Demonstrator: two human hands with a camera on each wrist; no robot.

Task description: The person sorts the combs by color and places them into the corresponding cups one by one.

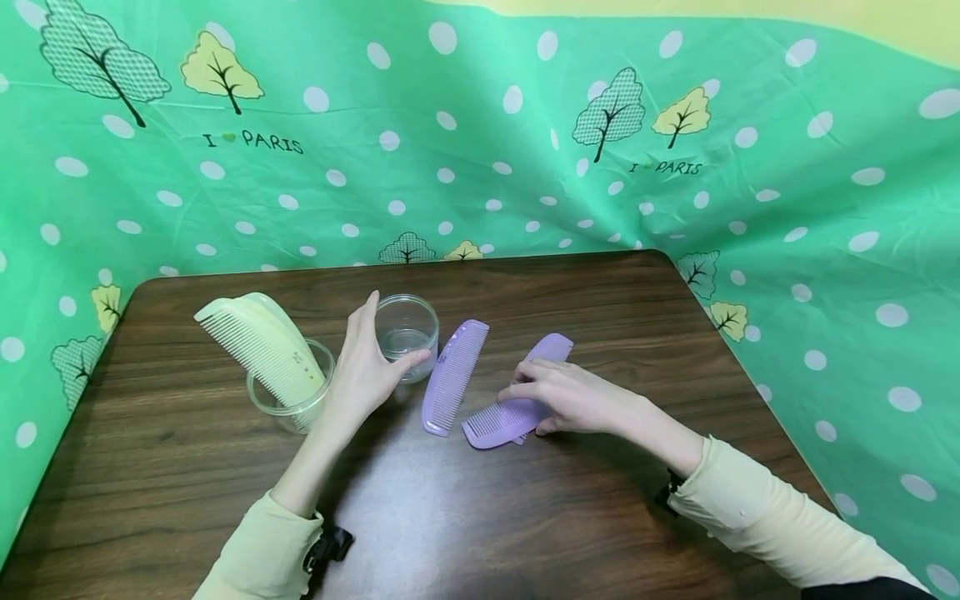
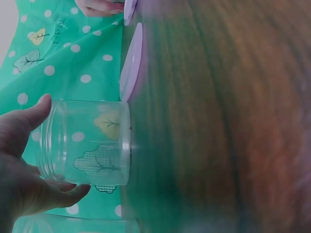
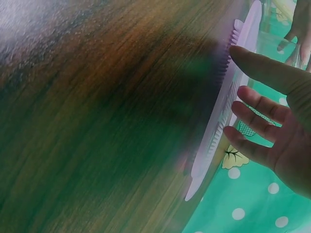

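My left hand (image 1: 363, 358) holds a clear plastic jar (image 1: 407, 337) standing on the table, its thumb on the near side and its fingers round the far left. In the left wrist view, thumb and fingers span the jar (image 2: 87, 141) near its ridged rim. My right hand (image 1: 573, 396) is over two overlapping purple combs (image 1: 498, 423), its thumb at their near edge and its fingers across the top. The right wrist view shows its fingers spread and nearly straight beside the combs (image 3: 214, 121). A third purple comb (image 1: 455, 379) lies between the jar and that pair.
Left of my left hand, a second clear jar (image 1: 264, 400) stands with pale green combs (image 1: 262, 346) leaning in it. The dark wooden table (image 1: 480, 517) meets a green dotted cloth (image 1: 480, 125) at the back and sides.
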